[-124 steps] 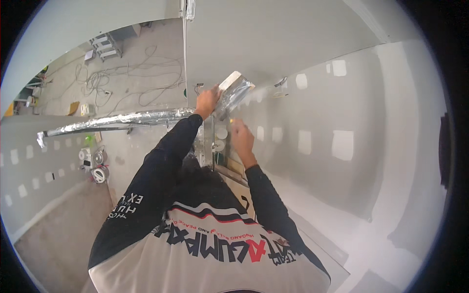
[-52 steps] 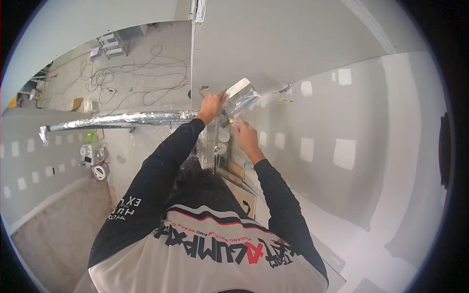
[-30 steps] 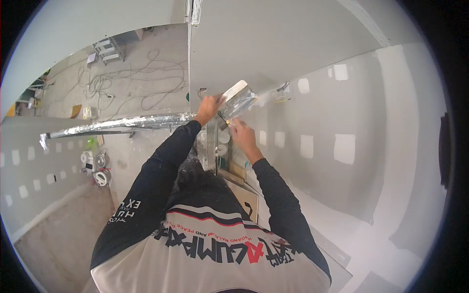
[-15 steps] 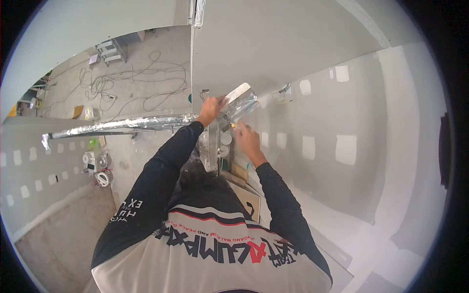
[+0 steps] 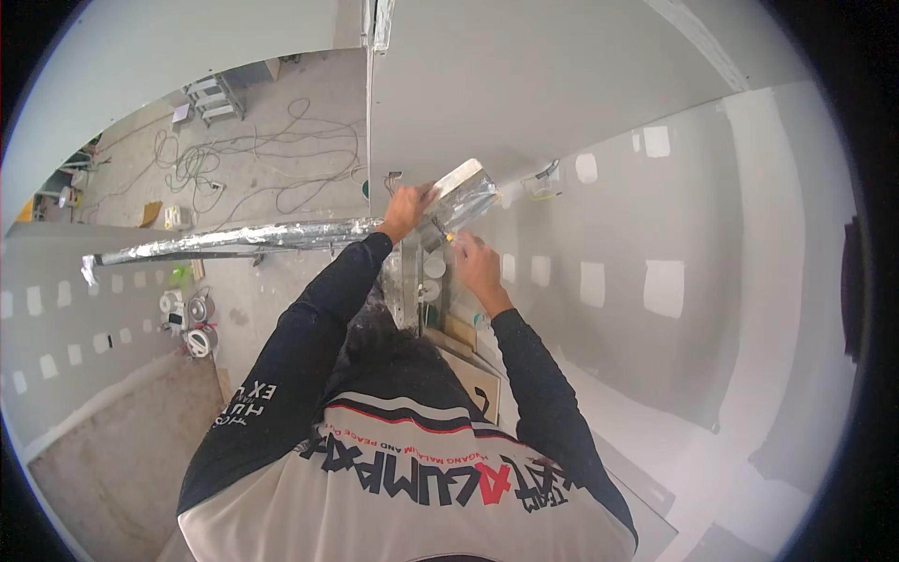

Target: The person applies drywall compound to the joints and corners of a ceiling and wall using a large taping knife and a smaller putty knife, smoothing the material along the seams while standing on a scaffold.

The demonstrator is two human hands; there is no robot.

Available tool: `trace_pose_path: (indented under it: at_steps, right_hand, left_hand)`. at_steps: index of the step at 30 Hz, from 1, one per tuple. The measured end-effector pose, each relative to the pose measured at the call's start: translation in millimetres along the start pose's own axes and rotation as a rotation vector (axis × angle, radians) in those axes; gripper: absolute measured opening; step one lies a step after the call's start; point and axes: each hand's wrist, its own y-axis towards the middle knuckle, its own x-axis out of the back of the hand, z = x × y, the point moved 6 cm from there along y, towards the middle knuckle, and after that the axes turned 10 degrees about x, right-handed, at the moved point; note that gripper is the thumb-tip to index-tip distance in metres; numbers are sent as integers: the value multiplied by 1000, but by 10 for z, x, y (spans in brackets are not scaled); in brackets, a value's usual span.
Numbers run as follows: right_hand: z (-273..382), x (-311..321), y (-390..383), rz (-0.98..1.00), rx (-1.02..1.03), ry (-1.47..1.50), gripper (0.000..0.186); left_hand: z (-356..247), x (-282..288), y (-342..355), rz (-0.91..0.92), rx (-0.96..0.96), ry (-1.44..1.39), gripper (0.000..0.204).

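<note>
Foil duct [image 5: 234, 242]: silvery and crinkled, it runs from the left across the view to my hands, just under the white ceiling panel [image 5: 524, 84].
Duct end [image 5: 465, 195]: a foil-wrapped boxy piece, tilted up against the ceiling — between my two hands.
Left hand [image 5: 408, 208]: raised, fingers closed on the foil where the duct meets that end piece.
Right hand [image 5: 476, 263]: just below the duct end, fingers curled round a small tool with a yellow bit [image 5: 448, 236] — too small to tell what kind.
Floor [image 5: 281, 131]: far below, grey, strewn with loose cables [image 5: 253, 159].
Wall [image 5: 655, 281]: white board with pale patched squares, to my right.
</note>
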Motion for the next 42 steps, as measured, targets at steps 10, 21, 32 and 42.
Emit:
trace_pose_path:
  at_steps: [10,21,32,42]
  right_hand:
    - [64,-37,-56,13,-110,-3,28]
    - [-298,3,-402,-176,-235,-20,30]
    - [-578,133,-1059,-243,-481,898,37]
    - [-328,-46,-957,-279,-337,264,34]
  left_hand:
    - [91,-57,-23,20,56,55,39]
    - [-107,-196,-242,-64,76,51,36]
    - [104,-339,-482,-9,384,-844,42]
    - [-90,-259,-434,139,539,-615,49]
